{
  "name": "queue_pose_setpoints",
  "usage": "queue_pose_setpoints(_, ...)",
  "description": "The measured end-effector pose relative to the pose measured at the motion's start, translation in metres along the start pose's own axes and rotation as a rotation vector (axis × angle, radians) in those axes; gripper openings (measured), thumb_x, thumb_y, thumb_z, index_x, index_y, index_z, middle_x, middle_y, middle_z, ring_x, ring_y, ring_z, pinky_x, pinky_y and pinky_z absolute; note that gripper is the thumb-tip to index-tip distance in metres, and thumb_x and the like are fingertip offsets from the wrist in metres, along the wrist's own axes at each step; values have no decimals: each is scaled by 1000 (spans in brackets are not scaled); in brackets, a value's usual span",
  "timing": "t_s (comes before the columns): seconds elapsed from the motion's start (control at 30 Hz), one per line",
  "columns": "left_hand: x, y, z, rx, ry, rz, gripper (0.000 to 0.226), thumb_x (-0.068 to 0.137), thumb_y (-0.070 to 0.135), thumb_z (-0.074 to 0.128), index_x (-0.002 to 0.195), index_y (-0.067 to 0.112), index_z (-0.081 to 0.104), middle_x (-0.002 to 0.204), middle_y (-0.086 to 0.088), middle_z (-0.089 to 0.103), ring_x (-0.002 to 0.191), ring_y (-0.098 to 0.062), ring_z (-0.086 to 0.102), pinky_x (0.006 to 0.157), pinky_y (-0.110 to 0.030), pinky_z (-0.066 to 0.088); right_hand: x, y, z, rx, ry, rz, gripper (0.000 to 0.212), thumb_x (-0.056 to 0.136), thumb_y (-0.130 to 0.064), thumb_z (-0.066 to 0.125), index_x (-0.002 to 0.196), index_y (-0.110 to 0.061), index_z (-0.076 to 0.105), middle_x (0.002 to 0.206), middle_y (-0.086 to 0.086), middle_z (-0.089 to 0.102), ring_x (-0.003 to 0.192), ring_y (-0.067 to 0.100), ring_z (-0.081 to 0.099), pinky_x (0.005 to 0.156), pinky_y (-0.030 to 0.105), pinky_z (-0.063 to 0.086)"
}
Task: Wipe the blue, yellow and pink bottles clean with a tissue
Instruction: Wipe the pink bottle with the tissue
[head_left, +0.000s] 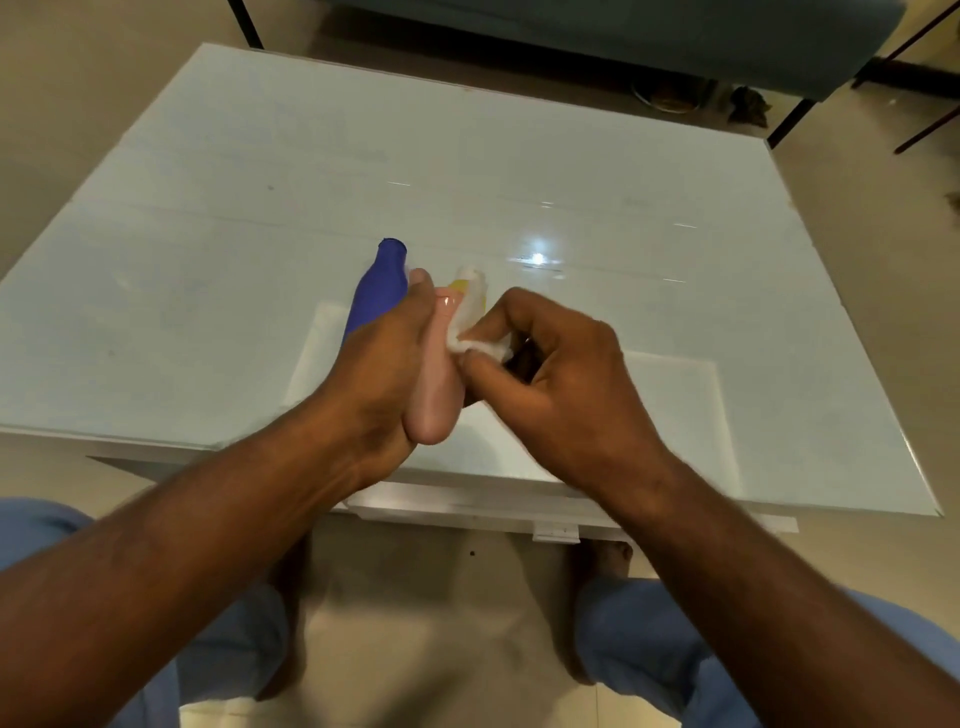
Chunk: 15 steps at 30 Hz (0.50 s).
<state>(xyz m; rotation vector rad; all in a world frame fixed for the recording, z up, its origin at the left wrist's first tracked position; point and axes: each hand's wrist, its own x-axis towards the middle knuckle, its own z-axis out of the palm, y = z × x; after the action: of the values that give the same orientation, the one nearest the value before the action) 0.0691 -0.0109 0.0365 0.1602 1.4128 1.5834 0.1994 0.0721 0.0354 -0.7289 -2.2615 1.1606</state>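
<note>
My left hand (382, 364) grips the pink bottle (435, 387) above the near edge of the white table (208, 234), its cap end pointing away from me. My right hand (550, 364) pinches a white tissue (470, 325) and presses it against the pink bottle's upper side. The blue bottle (378, 288) lies on the table just left of my left hand, partly hidden by it. Only a small patch of the yellow bottle (460, 286) shows behind the tissue and the pink bottle.
A dark bench with black legs (623, 36) stands beyond the table's far edge. My knees in blue trousers (675, 649) and bare feet are on the tiled floor below the table's near edge.
</note>
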Motion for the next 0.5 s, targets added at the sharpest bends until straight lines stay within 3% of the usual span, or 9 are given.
queue_pose_setpoints(0.1,-1,-2,2,-15,-1,3,37,105,47,44,128,24,61,98,-4,81,82,-17,79,65,-33,64,1,3,-2,26,15,23,10,94,-20,76,89,-18,69,79,-4,69,69,17,67,63,42,59)
queue_pose_setpoints(0.17,2,1,-2,-75,-8,-18,47,105,52,41,135,22,60,114,-9,77,94,-21,77,76,-38,64,-6,2,0,66,-130,-3,12,91,-17,78,85,-17,68,74,-3,66,64,15,62,61,38,56)
queue_pose_setpoints(0.27,4,2,-6,-150,-18,-77,56,105,56,35,121,11,65,111,-12,77,100,-27,75,86,-43,63,-12,-1,4,0,-256,-47,14,89,-19,78,82,-13,67,69,-3,61,58,8,53,57,26,47)
queue_pose_setpoints(0.43,3,-4,-1,-89,24,22,50,104,50,45,148,27,48,126,-8,72,98,-21,77,73,-36,63,1,0,-2,-10,26,9,12,96,-22,76,89,-17,68,78,-7,66,62,6,57,59,16,45)
queue_pose_setpoints(0.5,2,-3,0,-87,27,16,49,104,50,44,147,28,49,126,-9,71,100,-23,77,74,-38,63,1,0,-2,4,18,17,11,96,-22,77,90,-17,69,79,-7,66,63,7,58,60,20,49)
